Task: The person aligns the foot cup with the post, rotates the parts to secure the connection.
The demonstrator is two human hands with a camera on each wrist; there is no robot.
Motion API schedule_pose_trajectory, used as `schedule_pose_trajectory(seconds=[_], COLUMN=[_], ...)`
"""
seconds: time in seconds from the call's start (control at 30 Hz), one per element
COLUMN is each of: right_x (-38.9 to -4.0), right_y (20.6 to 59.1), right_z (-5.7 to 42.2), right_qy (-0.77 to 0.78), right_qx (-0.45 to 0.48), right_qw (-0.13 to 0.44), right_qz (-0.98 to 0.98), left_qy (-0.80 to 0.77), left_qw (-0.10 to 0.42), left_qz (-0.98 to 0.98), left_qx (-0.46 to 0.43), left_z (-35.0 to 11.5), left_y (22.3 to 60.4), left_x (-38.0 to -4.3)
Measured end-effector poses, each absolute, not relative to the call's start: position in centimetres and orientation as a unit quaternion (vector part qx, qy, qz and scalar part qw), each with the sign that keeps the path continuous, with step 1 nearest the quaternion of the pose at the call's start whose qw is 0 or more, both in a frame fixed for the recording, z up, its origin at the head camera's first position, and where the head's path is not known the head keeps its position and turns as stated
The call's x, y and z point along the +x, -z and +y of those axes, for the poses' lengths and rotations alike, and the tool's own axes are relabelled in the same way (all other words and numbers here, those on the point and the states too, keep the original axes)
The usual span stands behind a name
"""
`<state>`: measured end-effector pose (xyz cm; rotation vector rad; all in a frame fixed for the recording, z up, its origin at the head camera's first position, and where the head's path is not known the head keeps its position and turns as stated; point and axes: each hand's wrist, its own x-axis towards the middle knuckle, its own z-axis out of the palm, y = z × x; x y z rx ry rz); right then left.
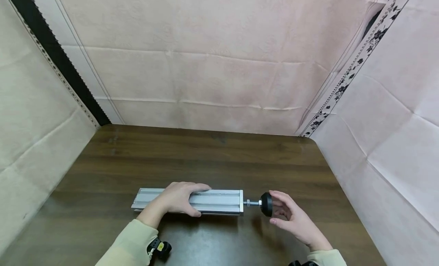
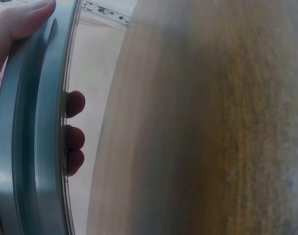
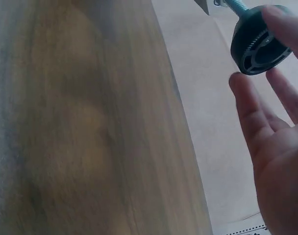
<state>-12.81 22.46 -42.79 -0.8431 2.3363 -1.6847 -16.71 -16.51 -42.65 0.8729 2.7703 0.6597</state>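
Observation:
A silver aluminium profile (image 1: 219, 202) lies crosswise in front of me, raised over the table with its shadow beneath. My left hand (image 1: 178, 198) grips it around the middle, thumb on the near side; in the left wrist view, fingertips (image 2: 75, 104) show past the profile's edge (image 2: 48, 132). Out of its right end runs a threaded rod (image 1: 252, 202) with nuts, ending in a round black levelling foot (image 1: 266, 204). My right hand (image 1: 296, 222) holds the foot by its rim between thumb and fingers. The right wrist view shows the foot's ribbed, hollow underside (image 3: 261, 51).
A dark brown wood-grain table (image 1: 192, 155) with rounded far corners lies below. Pale creased cloth hangs behind (image 1: 205, 79) and at both sides, with a floral border strip (image 1: 343, 85) at the right and a black strip (image 1: 65, 56) at the left.

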Motion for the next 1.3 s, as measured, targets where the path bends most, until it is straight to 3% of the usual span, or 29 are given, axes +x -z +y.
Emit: schedule_pose_trajectory(seconds=[0.37,0.7,1.03,1.3], right_x=[-12.6,-12.5,-12.9,-12.9], right_y=[42.4,42.7,41.9,42.4], right_z=[21.7,22.1,21.4,22.1], right_qy=[0.563,0.566,0.56,0.564], right_qx=[-0.173,-0.279,-0.169,-0.249], right_qw=[0.086,0.079,0.108,0.083], right_qz=[0.804,0.772,0.803,0.783], left_qy=[-0.225,-0.228,-0.227,-0.228], left_qw=[0.091,0.084,0.076,0.069], left_qz=[0.924,0.923,0.924,0.924], left_qx=[0.296,0.297,0.298,0.298], left_z=[-16.3,-16.2,-16.1,-16.2], left_y=[42.8,42.8,42.8,42.9], left_x=[-16.6,-16.6,-16.8,-16.8])
